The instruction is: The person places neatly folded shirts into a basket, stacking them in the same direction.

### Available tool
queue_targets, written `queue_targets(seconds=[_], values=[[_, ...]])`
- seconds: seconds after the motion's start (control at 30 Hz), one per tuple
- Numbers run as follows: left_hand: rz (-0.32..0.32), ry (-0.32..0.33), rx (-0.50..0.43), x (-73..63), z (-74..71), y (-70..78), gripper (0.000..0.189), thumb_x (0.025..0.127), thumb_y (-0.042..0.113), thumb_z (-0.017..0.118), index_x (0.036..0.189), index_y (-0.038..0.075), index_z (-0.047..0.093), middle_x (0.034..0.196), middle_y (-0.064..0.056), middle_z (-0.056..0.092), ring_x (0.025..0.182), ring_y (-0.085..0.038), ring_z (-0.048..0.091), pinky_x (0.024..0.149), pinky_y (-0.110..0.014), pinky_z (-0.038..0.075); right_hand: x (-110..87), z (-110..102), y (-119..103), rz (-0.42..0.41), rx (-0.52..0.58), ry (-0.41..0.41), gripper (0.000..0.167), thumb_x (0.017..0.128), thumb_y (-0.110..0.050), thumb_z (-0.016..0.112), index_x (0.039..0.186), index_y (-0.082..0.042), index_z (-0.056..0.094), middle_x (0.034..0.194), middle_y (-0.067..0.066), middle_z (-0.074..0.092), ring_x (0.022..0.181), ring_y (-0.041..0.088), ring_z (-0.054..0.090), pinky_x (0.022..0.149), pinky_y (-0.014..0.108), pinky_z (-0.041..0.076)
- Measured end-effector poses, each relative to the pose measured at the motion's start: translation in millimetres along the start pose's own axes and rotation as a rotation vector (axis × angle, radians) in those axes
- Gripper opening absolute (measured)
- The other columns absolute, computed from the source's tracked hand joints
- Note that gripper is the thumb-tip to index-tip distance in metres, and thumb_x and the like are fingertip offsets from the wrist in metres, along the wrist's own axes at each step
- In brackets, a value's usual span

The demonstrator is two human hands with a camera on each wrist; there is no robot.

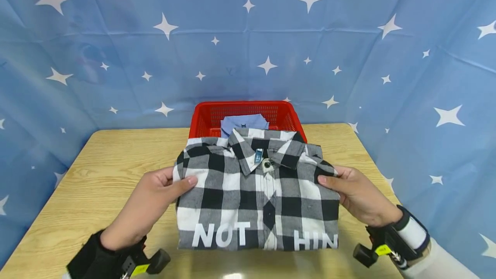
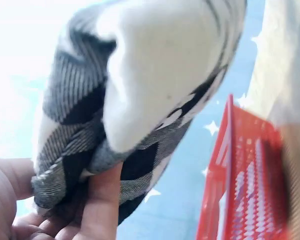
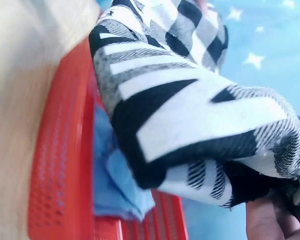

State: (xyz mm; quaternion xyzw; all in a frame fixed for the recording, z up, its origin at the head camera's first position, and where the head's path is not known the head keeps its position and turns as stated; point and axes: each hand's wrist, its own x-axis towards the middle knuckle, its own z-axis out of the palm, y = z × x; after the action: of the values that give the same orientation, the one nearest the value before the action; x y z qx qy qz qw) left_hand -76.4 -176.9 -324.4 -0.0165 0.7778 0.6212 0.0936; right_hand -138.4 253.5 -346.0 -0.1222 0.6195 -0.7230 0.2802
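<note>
A folded black, white and grey checked shirt (image 1: 248,193) hangs between my two hands in the head view, collar towards the back, with white letters along its lower part. My left hand (image 1: 159,197) pinches its left edge, thumb on top. At the right edge my right hand (image 1: 350,190) grips it the same way. Behind the shirt stands a red plastic basket (image 1: 244,107), its front hidden by the cloth. Inside lies a folded light-blue shirt (image 1: 244,121). The right wrist view also shows the checked shirt (image 3: 190,115) near the blue shirt (image 3: 120,175) in the basket.
A wooden table (image 1: 128,154) carries the basket near its far edge. Beyond it and at the sides hangs a blue curtain (image 1: 232,63) with white stars.
</note>
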Motion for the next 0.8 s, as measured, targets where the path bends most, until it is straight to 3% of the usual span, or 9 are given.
queue_targets(seconds=[0.13,0.27,0.4,0.57,0.67,0.8], values=[[0.093,0.051,0.031,33.6,-2.9,10.5,0.041,0.102,0.038,0.069,0.123,0.003,0.071,0.105,-0.001,0.080,0.097,-0.012,0.074,0.087,-0.027,0.058,29.8,-3,-24,-0.050,-0.083,0.131,0.013,0.106,-0.010,0.060,0.113,-0.012,0.071,0.105,-0.002,0.076,0.090,0.010,0.074,0.081,0.028,0.063],[0.120,0.113,0.031,73.4,-8.0,18.4,0.038,0.102,0.038,0.067,0.113,0.002,0.070,0.089,0.009,0.074,0.086,-0.007,0.066,0.080,-0.025,0.054,67.9,-8,-44,-0.069,-0.138,0.233,0.010,0.104,-0.016,0.065,0.112,-0.013,0.071,0.099,-0.005,0.075,0.085,0.007,0.071,0.079,0.024,0.061],[0.134,0.168,0.084,112.9,-13.8,25.1,0.036,0.103,0.042,0.065,0.102,0.006,0.066,0.079,0.012,0.062,0.084,-0.012,0.056,0.078,-0.029,0.046,104.9,-14,-60,-0.067,-0.175,0.291,0.025,0.104,-0.018,0.064,0.128,-0.009,0.064,0.099,-0.007,0.073,0.085,0.006,0.070,0.078,0.022,0.060],[0.129,0.194,0.116,153.2,-17.8,26.1,0.036,0.105,0.037,0.062,0.109,0.001,0.066,0.085,0.004,0.060,0.087,-0.015,0.056,0.080,-0.029,0.046,152.5,-22,-62,-0.037,-0.262,0.360,0.044,0.107,-0.019,0.060,0.147,-0.001,0.052,0.097,-0.008,0.072,0.084,0.005,0.071,0.079,0.023,0.061],[0.099,0.191,0.092,170.2,-16.0,21.2,0.038,0.106,0.031,0.061,0.122,-0.003,0.067,0.097,-0.005,0.067,0.082,-0.009,0.063,0.080,-0.025,0.054,176.2,-28,-57,-0.009,-0.357,0.417,0.048,0.108,-0.022,0.058,0.151,-0.003,0.050,0.108,-0.001,0.072,0.088,0.008,0.071,0.081,0.026,0.062],[0.070,0.188,0.067,184.0,-9.5,11.7,0.039,0.106,0.026,0.060,0.129,-0.005,0.066,0.106,-0.012,0.074,0.074,-0.004,0.069,0.074,-0.024,0.060,196.0,-35,-46,0.027,-0.458,0.493,0.052,0.108,-0.025,0.057,0.155,-0.006,0.047,0.139,0.016,0.064,0.114,0.024,0.069,0.094,0.035,0.060]])
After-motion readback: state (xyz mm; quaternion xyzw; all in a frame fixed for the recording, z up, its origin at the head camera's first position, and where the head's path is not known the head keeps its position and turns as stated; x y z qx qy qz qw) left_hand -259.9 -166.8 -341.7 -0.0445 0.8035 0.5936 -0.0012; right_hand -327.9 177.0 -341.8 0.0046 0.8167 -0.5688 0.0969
